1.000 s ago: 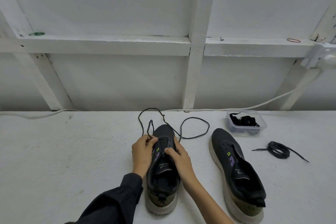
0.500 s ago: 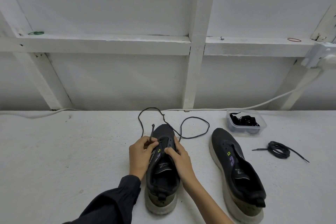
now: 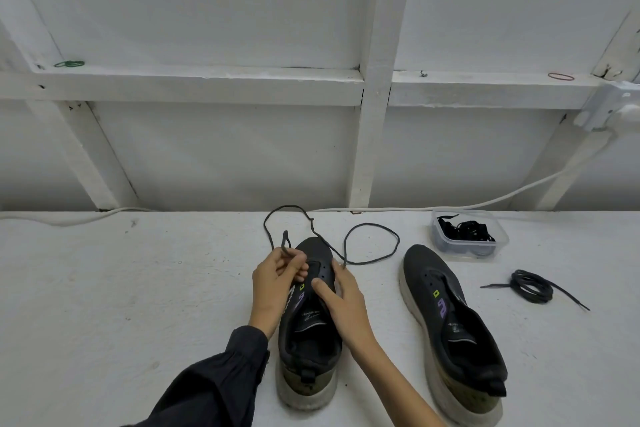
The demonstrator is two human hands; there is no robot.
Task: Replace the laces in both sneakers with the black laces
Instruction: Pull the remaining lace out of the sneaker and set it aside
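Left hand (image 3: pixel 273 284) pinches lace (image 3: pixel 286 207); right hand (image 3: pixel 346 302) grips sneaker (image 3: pixel 308 350), forearm cropped.

Rough matt white-painted table (image 3: pixel 121 305), held sneaker (image 3: pixel 311 340) at 6 o'clock in dark matt knit cloth, scuffed pale rubber sole, second sneaker (image 3: pixel 453 329) at 4 o'clock alike, loose lace (image 3: pixel 397 240) of dull woven cord, clear glossy plastic tub (image 3: pixel 498 236) at 2 o'clock, painted wood beams (image 3: pixel 374 80)

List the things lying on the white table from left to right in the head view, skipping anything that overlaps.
Left sneaker → right sneaker → coiled black lace. The clear tub overlaps the right sneaker sideways, so it's skipped.
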